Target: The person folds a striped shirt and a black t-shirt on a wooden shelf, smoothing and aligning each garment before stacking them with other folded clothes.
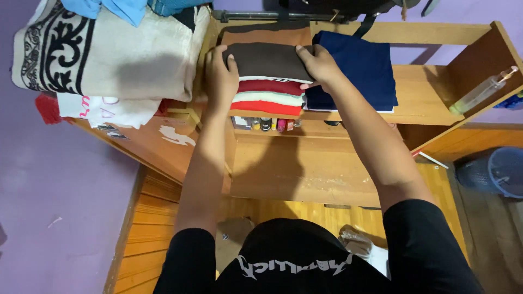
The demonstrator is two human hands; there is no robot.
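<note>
Standing over the wooden shelf (425,103), the person had both hands on a folded dark brown garment (267,61) that topped a stack of folded clothes (267,98). The left hand (219,76) lay against the left end of the brown garment, its fingers (231,61) curled over the top edge and closed on the cloth. The right hand (318,64) pressed on the right end, fingers bent down over the fold and the thumb tucked at the side, gripping it as well. Under the brown piece lay white, dark red, pale green and bright red layers, the stack sitting at the left end of the shelf, close to its front edge. Just beside it, touching the right hand's side, lay a folded navy blue garment (362,71) toward the middle of the shelf. A clear slim bottle (482,92) leaned at the right end, against the side wall. To the left of the shelf rested a cream blanket with black pattern (103,51), and a blue basket (501,171) stood on the floor to the right.
</note>
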